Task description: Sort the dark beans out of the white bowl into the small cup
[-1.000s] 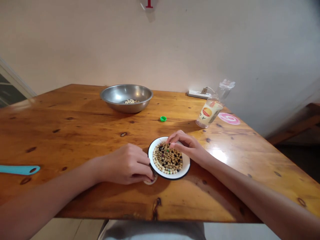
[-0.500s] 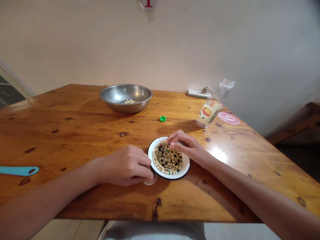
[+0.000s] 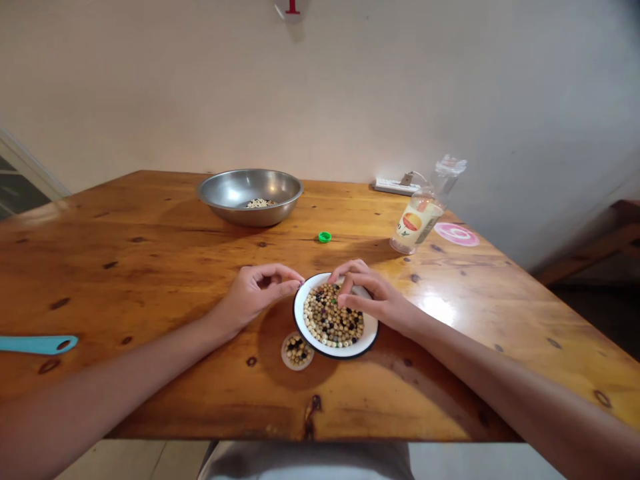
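the left hand (image 3: 257,292) has been drawn back from the small round dish (image 3: 297,351), its fingers curled loosely and empty beside the white enamel bowl (image 3: 340,354). the right hand's (image 3: 373,297) fingertips are kept narrow over the mixed beans (image 3: 333,317); any bean held cannot be told. a few beans are in the dish, near left; most are left in the bowl.

A cream wall (image 3: 320,87) stands behind the knotty wooden table (image 3: 380,407), with a white-framed window (image 3: 15,183) left and wooden bench (image 3: 590,247) right.
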Demonstrator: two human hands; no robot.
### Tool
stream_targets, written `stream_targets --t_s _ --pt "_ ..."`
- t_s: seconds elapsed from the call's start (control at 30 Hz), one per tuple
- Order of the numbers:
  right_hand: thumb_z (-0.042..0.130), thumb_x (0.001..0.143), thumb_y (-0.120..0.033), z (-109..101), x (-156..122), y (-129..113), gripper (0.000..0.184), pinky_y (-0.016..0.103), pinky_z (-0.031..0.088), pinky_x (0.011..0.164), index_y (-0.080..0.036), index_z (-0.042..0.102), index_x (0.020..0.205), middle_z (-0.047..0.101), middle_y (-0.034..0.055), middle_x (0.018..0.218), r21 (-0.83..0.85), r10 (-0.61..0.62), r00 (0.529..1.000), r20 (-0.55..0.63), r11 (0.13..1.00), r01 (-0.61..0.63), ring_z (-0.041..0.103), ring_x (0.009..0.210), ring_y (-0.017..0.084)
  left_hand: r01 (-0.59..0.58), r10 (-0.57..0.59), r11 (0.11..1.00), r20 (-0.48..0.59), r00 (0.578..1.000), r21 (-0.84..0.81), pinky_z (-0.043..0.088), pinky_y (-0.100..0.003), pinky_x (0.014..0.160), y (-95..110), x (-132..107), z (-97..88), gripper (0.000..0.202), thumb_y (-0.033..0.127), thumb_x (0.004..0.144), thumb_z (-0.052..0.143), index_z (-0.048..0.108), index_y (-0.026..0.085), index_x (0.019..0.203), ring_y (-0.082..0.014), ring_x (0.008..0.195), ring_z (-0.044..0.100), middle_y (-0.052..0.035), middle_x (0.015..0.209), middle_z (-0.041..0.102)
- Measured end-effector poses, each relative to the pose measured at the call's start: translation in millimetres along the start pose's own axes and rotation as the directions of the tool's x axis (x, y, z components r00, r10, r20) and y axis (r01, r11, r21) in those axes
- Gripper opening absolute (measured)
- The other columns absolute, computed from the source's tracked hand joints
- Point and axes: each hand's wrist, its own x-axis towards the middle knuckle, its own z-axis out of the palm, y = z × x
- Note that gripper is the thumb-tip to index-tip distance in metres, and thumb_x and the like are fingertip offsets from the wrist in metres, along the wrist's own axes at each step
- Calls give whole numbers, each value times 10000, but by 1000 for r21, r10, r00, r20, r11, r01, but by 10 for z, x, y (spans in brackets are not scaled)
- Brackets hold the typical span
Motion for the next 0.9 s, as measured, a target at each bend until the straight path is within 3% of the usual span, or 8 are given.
stream_targets --t_s 0.47,0.9 --pt "548 861 -450 18 -2 16 304 409 324 982 -204 634 705 583 57 1019 -18 -2 1000 0 1000 2 490 1038 213 57 -51 993 61 997 -107 418 -232 592 44 11 29 266 390 702 695 710 132 764 -132 628 555 -24 681 675" --pt "582 864 -345 9 -2 18 224 398 335 982 -189 633 712 569 57 1024 -47 -17 1000 12 999 18 491 1038 202 122 -92 953 120 989 -277 466 -237 661 91 -5 45 232 362 662 739 709 141 728 -143 671 605 -20 710 704"
